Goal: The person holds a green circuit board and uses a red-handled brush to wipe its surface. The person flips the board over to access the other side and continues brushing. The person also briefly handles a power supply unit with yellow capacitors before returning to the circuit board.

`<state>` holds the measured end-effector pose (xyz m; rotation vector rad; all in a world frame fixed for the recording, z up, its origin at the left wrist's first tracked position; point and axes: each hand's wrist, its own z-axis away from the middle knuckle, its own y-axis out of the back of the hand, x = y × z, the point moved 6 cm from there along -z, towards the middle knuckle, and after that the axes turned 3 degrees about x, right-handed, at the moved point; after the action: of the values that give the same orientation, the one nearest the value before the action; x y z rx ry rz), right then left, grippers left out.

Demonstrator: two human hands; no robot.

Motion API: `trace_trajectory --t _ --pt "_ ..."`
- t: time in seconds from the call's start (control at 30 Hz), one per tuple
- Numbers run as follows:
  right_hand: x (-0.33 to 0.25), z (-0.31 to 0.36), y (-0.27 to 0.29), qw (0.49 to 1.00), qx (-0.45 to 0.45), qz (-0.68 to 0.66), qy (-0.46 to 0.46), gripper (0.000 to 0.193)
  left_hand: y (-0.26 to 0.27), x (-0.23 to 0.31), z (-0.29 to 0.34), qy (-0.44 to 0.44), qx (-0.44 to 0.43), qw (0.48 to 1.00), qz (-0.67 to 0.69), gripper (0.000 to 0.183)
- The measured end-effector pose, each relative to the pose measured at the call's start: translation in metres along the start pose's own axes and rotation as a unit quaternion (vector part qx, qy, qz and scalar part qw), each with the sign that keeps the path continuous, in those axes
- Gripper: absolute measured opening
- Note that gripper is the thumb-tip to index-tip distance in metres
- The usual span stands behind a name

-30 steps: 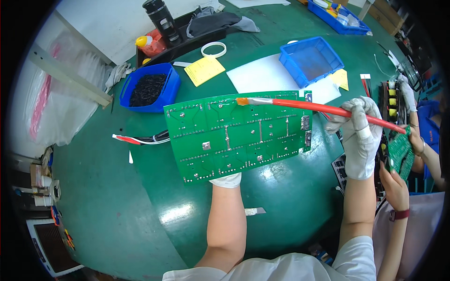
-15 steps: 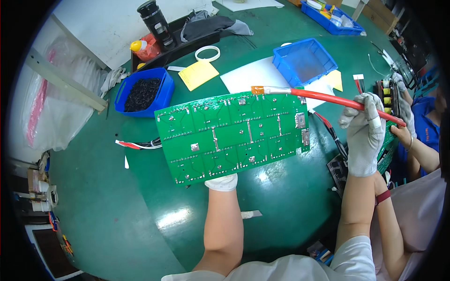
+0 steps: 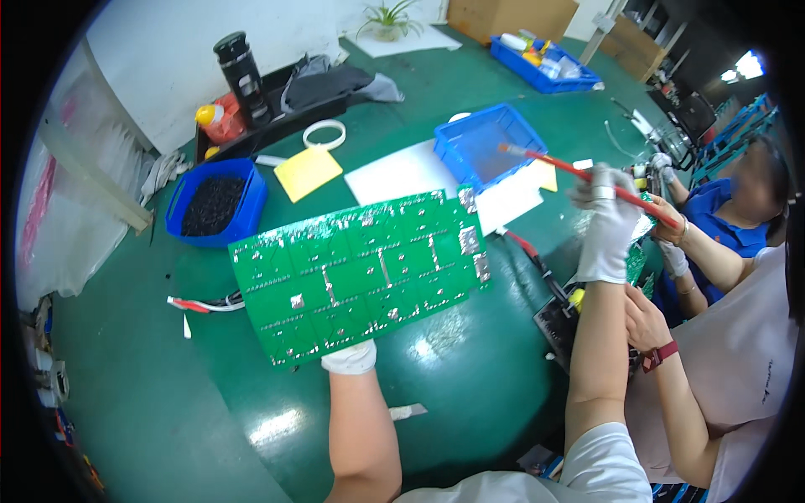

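Note:
A large green circuit board [image 3: 360,285] is held up, tilted, its soldered face toward me. My left hand [image 3: 349,359], in a white glove, supports it from behind at the lower edge; its fingers are hidden by the board. Up to the right, my gloved right hand [image 3: 605,214] is closed round a long red-handled brush [image 3: 560,164]. The brush points left, its tip over the pale blue bin [image 3: 490,144] in the view and apart from the board. Wires with white and red ends [image 3: 201,304] stick out past the board's left side.
A blue bin of small black parts [image 3: 178,220] stands left, near a yellow sheet [image 3: 308,173] and a tape roll [image 3: 324,134]. A cutter blade [image 3: 408,412] lies near my left forearm. Close on my right, co-workers' hands [image 3: 646,323] handle another board beside a dark wired part [image 3: 553,331].
My right hand has lifted the brush off the board's upper edge, up and away. The whole view has shifted, so the board and table things appear further left and lower.

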<state>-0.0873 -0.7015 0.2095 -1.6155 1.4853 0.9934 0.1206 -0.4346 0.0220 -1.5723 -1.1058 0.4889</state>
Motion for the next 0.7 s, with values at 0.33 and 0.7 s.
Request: trace_trajectory --t 0.33,0.7 --pt "0.045 -0.029 -0.05 0.964 -0.134 0.228 0.033 0.028 0.002 -0.004 0.0 -0.015 0.011 0.999 -0.027 0.051" --pt "0.031 -0.028 -0.031 0.992 -0.049 0.115 -0.029 0.031 0.0 -0.007 -0.001 -0.002 0.07 0.998 0.004 0.046"
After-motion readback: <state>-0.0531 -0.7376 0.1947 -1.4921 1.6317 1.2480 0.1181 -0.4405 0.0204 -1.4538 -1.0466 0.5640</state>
